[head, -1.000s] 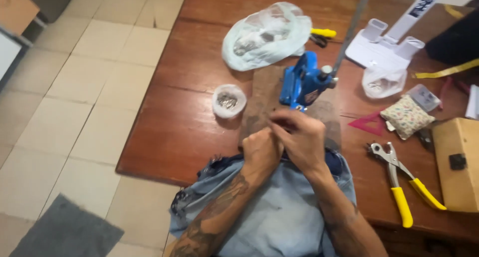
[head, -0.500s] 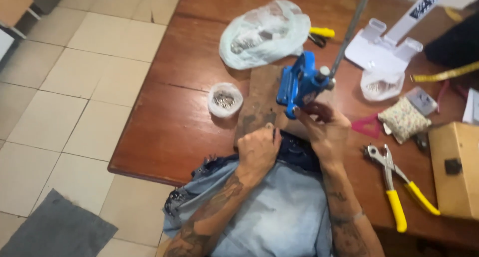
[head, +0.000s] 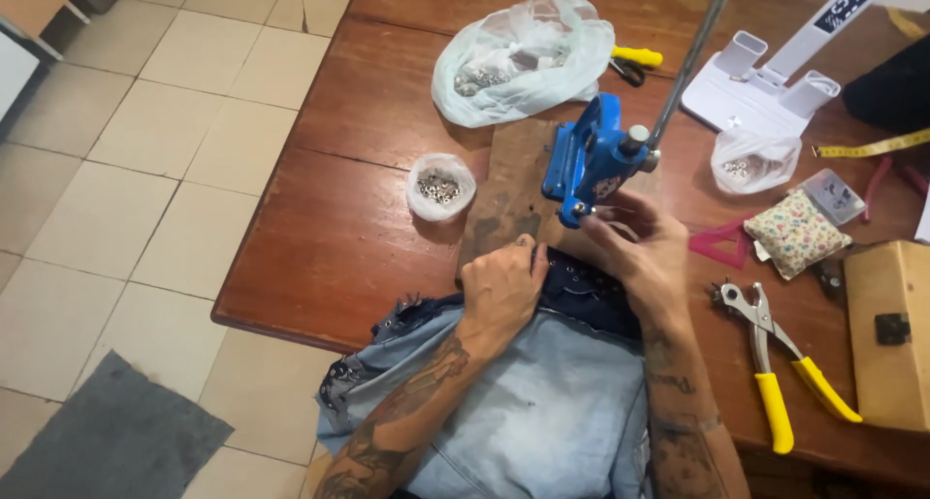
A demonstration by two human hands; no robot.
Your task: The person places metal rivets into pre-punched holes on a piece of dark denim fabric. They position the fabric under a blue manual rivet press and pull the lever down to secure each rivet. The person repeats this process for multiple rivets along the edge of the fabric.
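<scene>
A blue hand press with a long metal lever stands on a brown board on the wooden table. A light-blue denim garment with a dark studded edge lies across my lap and the table edge. My left hand presses down on the denim's edge, fingers curled on the cloth. My right hand reaches up under the press head, fingertips pinched at its die; whatever it pinches is too small to see.
A small bag of metal eyelets sits left of the board, a larger bag behind it. Yellow-handled punch pliers, a floral pincushion, a wooden box and a white stand lie to the right.
My right hand has left the denim and risen to the press head. My left hand stays on the cloth edge. The camera has shifted slightly.
</scene>
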